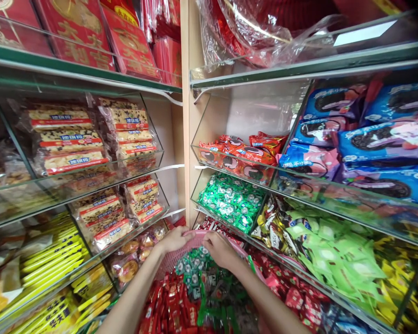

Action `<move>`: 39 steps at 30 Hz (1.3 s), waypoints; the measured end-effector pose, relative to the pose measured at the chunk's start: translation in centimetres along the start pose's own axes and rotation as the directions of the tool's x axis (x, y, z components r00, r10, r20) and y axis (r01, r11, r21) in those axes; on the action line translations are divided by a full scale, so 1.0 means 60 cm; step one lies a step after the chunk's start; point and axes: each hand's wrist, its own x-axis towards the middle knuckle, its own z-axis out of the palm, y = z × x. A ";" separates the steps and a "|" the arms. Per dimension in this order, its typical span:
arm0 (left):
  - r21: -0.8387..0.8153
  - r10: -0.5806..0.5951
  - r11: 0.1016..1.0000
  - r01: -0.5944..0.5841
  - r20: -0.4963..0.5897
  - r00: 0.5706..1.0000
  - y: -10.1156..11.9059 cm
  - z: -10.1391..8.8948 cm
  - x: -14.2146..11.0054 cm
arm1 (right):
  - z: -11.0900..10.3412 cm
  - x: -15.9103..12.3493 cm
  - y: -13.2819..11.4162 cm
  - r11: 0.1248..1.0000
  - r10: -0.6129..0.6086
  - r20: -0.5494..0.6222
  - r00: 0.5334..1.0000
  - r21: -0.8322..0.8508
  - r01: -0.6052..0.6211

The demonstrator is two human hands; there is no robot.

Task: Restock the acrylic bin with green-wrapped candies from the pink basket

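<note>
A pink perforated plastic basket (167,263) is at the bottom centre, in the corner between two shelf walls. My left hand (176,239) is closed on its far rim, with the thumb along the edge. Just to the right, my right hand (217,247) is closed on the same rim, its fingers curled and partly hidden. Inside the basket lie small green-wrapped candies (192,266) near the far side and red-wrapped sweets (172,304) at the near left. Dark green packets lie under my right forearm.
Glass-fronted bins line both sides. On the right are green candies (231,199), red packs (238,152), blue cookie packs (383,139) and light green packets (337,255). Wrapped bars (68,139) and yellow packs (52,255) fill the left. A wooden post (186,116) stands between.
</note>
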 end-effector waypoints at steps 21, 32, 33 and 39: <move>0.026 -0.033 0.999 0.033 0.018 0.999 0.006 -0.007 -0.003 | -0.029 -0.021 0.006 0.866 0.242 0.170 0.955 -0.481 -0.133; 0.016 -0.021 1.000 0.021 0.012 1.000 0.008 -0.007 -0.006 | -0.016 -0.018 0.006 0.849 0.227 0.166 0.960 -0.517 -0.112; 0.013 -0.019 1.000 0.018 0.013 1.000 0.008 -0.007 -0.007 | -0.016 -0.018 0.005 0.850 0.226 0.164 0.960 -0.514 -0.112; 0.004 -0.026 1.000 0.026 0.004 1.000 0.006 -0.005 -0.007 | -0.022 -0.021 -0.013 0.843 0.254 0.112 0.961 -0.513 -0.163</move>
